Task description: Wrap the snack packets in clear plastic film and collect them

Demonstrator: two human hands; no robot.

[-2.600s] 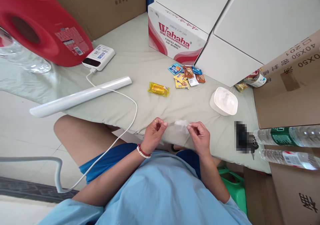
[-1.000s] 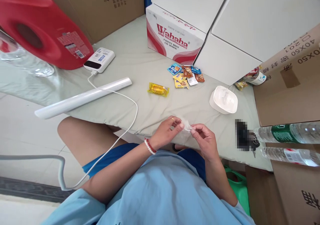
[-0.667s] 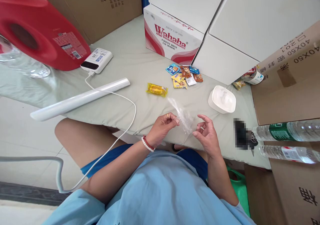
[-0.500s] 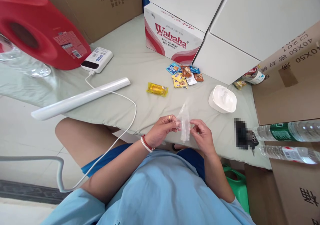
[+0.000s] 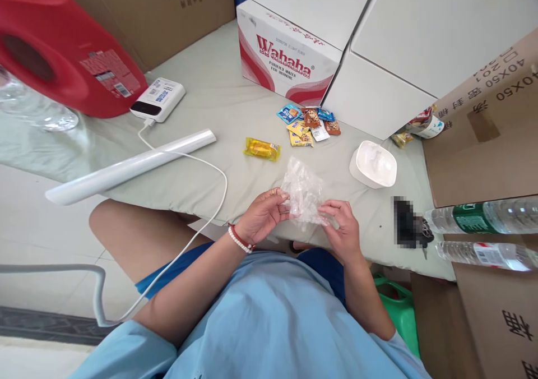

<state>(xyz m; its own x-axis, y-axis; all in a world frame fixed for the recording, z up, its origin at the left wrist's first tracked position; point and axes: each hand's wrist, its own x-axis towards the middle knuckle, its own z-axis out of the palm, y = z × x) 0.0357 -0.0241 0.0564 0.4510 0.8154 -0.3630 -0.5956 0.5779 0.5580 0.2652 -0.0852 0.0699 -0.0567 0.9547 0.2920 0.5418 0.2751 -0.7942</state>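
Note:
A crinkled clear plastic bag (image 5: pixel 303 193) is spread between my two hands, above the front edge of the cloth-covered surface. My left hand (image 5: pixel 265 213), with a ring and a beaded bracelet at the wrist, pinches the bag's left side. On the other side, my right hand (image 5: pixel 341 225) grips its lower right edge between thumb and fingers. Beyond the bag lies a yellow-wrapped snack (image 5: pixel 261 149). Several small blue, brown and yellow snack packets (image 5: pixel 310 122) form a pile behind it. A white plastic tub (image 5: pixel 373 165) stands to the right of the bag.
At left are a red jug (image 5: pixel 71 48), a white power bank (image 5: pixel 158 100) with a cable, and a long white tube (image 5: pixel 130 166). A Wahaha carton (image 5: pixel 288 59) stands at the back. Plastic bottles (image 5: pixel 496 216) and a blurred black item with keys (image 5: pixel 409 225) are at right.
The plastic bag, bunched narrow before, is now spread wider between my hands. My left hand has moved slightly left. The view has shifted a little.

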